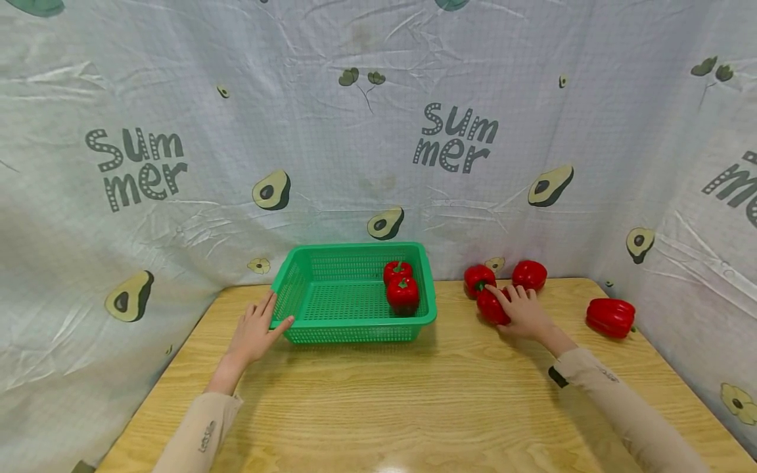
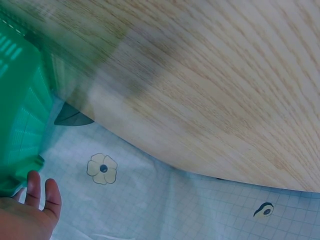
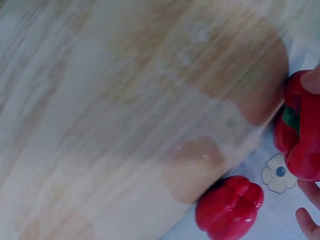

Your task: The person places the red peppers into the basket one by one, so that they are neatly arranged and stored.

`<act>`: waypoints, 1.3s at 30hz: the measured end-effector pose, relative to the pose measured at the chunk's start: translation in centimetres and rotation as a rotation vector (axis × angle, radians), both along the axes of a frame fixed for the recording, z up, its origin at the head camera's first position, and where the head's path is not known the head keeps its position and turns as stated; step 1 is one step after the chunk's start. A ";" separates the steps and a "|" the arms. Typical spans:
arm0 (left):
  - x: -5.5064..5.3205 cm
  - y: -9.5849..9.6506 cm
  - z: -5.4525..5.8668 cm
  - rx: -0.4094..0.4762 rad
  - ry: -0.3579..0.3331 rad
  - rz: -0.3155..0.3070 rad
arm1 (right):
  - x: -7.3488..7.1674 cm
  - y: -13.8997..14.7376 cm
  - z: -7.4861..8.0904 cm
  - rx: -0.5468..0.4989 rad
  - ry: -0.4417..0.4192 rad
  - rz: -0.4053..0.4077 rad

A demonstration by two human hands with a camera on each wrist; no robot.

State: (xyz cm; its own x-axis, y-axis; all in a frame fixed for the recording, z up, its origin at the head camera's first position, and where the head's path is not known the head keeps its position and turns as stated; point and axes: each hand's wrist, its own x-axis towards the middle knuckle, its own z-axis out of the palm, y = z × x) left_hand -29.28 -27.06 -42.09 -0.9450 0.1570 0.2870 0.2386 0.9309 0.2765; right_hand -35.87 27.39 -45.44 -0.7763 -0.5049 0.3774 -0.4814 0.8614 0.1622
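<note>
A green plastic basket (image 1: 355,323) stands at the back of the table, with two red bell peppers (image 1: 403,295) in its right end. My left hand (image 1: 253,334) touches the basket's front left corner, its fingers straight along the side and its thumb over the front rim. To the right of the basket, my right hand (image 1: 524,316) holds a red bell pepper (image 1: 489,307) between thumb and fingers; in the right wrist view only part of this pepper (image 3: 311,125) shows. Close behind it lies another bell pepper (image 1: 476,278), and one more bell pepper (image 1: 529,274) is beyond the hand.
Near the table's right edge a bell pepper (image 1: 611,318) lies on its side. A printed cloth (image 1: 331,157) hangs behind the wooden table (image 1: 378,394) and along both sides. Bare wood shows in front of the basket.
</note>
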 end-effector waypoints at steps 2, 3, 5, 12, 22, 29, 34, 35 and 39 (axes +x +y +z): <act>0.0 0.0 0.0 0.001 0.003 0.001 | 0.1 0.0 0.2 0.019 0.005 0.011; 0.0 0.0 0.0 0.001 0.005 0.001 | 0.1 -0.1 0.3 0.028 0.009 0.015; 0.0 0.0 0.0 0.000 0.008 0.002 | 0.1 -0.1 0.4 0.037 0.014 0.019; 0.1 0.1 0.1 0.002 0.023 0.001 | 0.3 -0.3 0.7 0.038 0.020 -0.014; -0.1 0.0 -0.1 -0.006 0.007 0.003 | 0.9 -0.4 1.1 0.062 -0.013 0.000; -0.1 0.0 0.0 -0.001 0.007 -0.002 | 1.3 -1.0 1.6 0.062 -0.023 0.026; -0.1 0.0 -0.1 -0.006 0.006 -0.003 | 1.5 -1.3 1.9 0.078 -0.007 0.044; -0.1 0.0 -0.1 -0.008 0.007 -0.002 | 1.5 -1.4 2.0 0.080 -0.004 0.047; 0.0 0.1 -0.1 -0.007 0.012 0.000 | 1.4 -1.6 2.3 0.068 0.023 0.062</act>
State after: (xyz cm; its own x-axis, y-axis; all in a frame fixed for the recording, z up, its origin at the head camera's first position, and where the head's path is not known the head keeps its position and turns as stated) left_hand -29.29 -27.00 -42.15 -0.9413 0.1593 0.2976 0.2424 0.9326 0.2674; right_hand -34.43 25.79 -43.19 -0.7340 -0.5769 0.3583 -0.5291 0.8166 0.2308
